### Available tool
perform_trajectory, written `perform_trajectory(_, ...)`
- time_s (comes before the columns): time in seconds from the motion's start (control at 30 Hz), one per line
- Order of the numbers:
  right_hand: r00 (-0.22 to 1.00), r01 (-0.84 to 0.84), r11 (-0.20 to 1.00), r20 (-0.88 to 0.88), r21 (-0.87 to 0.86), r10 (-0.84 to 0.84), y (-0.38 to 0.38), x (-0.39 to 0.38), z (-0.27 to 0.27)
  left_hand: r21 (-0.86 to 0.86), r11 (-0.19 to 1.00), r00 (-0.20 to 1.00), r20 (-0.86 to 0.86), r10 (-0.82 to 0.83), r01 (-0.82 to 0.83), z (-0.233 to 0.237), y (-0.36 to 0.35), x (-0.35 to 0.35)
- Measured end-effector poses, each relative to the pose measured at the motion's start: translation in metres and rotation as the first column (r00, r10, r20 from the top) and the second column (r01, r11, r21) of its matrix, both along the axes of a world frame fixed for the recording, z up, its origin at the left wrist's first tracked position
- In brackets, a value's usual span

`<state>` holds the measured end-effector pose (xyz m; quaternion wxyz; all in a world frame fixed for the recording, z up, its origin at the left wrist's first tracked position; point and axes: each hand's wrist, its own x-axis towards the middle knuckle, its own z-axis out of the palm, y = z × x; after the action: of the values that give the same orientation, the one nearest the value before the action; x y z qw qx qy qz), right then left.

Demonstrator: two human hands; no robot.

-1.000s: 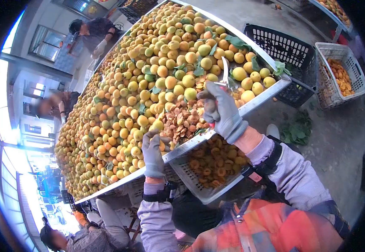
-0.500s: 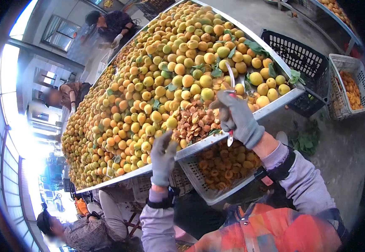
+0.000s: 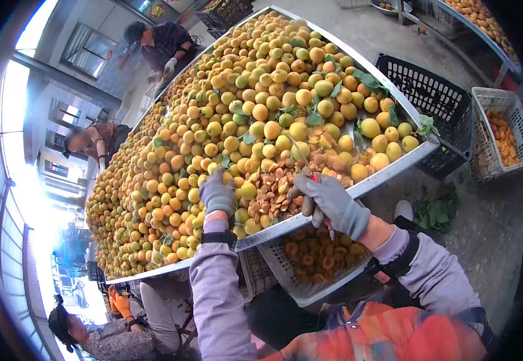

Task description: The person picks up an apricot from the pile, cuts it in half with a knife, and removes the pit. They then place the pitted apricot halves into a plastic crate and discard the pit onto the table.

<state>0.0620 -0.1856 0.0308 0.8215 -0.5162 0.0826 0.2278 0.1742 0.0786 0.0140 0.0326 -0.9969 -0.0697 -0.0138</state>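
Observation:
My gloved left hand (image 3: 217,194) reaches over the near edge of the heap, fingers stretched out against whole apricots (image 3: 183,165). In my gloved right hand (image 3: 335,206) is a curved metal tool (image 3: 298,147) with red on its handle; the fingers are wrapped around it and the thin end points away from me, blurred. That hand is above the table's metal rim (image 3: 394,162). Between my hands lies a pile of brown apricot stones (image 3: 273,191). Under the rim, a white crate (image 3: 282,280) holds split apricots (image 3: 318,256).
Black (image 3: 424,90) and white (image 3: 502,102) crates stand to the right, the white one containing orange apricot pieces. Green leaves (image 3: 437,207) lie on the floor. Co-workers sit along the table's left side, one wearing an orange glove (image 3: 119,302).
My left hand has moved forward and left, from over the rim onto the apricots. My right hand has come slightly lower and left, and the tool's curved end has swung left and down.

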Motion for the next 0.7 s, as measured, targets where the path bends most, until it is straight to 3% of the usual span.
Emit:
perform_trajectory(0.1,0.999,-0.003,0.996,0.043,-0.091,0.007,0.004,-0.002,0.000,-0.004,1.000,1.000,0.000,0.002,-0.002,-0.003,0.002,0.002)
perform_trajectory(0.23,0.998,-0.031,0.996,0.057,-0.089,0.037,0.005,-0.005,-0.002,-0.091,0.994,0.994,0.087,-0.058,0.066,-0.005,0.014,-0.010)
perform_trajectory(0.27,0.998,-0.039,0.994,0.045,-0.098,0.044,0.006,-0.006,-0.002,-0.396,0.899,0.972,0.212,-0.106,0.185,-0.015,0.026,-0.010)
perform_trajectory(0.3,0.998,-0.049,0.993,0.036,-0.105,0.053,0.007,-0.006,-0.002,-0.638,0.702,0.932,0.345,-0.109,0.317,-0.019,0.035,-0.010)
perform_trajectory(0.33,0.998,-0.051,0.993,0.040,-0.102,0.056,0.009,-0.007,-0.003,-0.794,0.515,0.939,0.338,-0.065,0.322,-0.004,0.024,-0.021)
perform_trajectory(0.37,0.997,-0.069,0.993,0.032,-0.100,0.073,0.011,-0.008,-0.004,-0.791,0.519,0.937,0.343,-0.062,0.323,0.007,0.019,-0.030)
perform_trajectory(0.43,0.995,-0.096,0.991,0.031,-0.095,0.099,0.015,-0.010,-0.002,-0.955,-0.063,0.957,0.291,-0.020,0.289,0.023,0.015,-0.048)
perform_trajectory(0.47,0.992,-0.121,0.989,0.031,-0.089,0.124,0.016,-0.011,0.002,-0.911,-0.322,0.965,0.258,0.039,0.256,0.026,0.011,-0.057)
perform_trajectory(0.57,0.980,-0.182,0.978,0.063,-0.103,0.189,0.022,-0.015,0.004,-0.735,-0.664,0.988,0.154,0.029,0.134,0.042,-0.009,-0.086)
perform_trajectory(0.7,0.955,-0.257,0.962,0.131,-0.093,0.267,0.027,-0.021,0.004,-0.563,-0.827,0.999,0.033,-0.017,0.004,0.022,-0.025,-0.117)
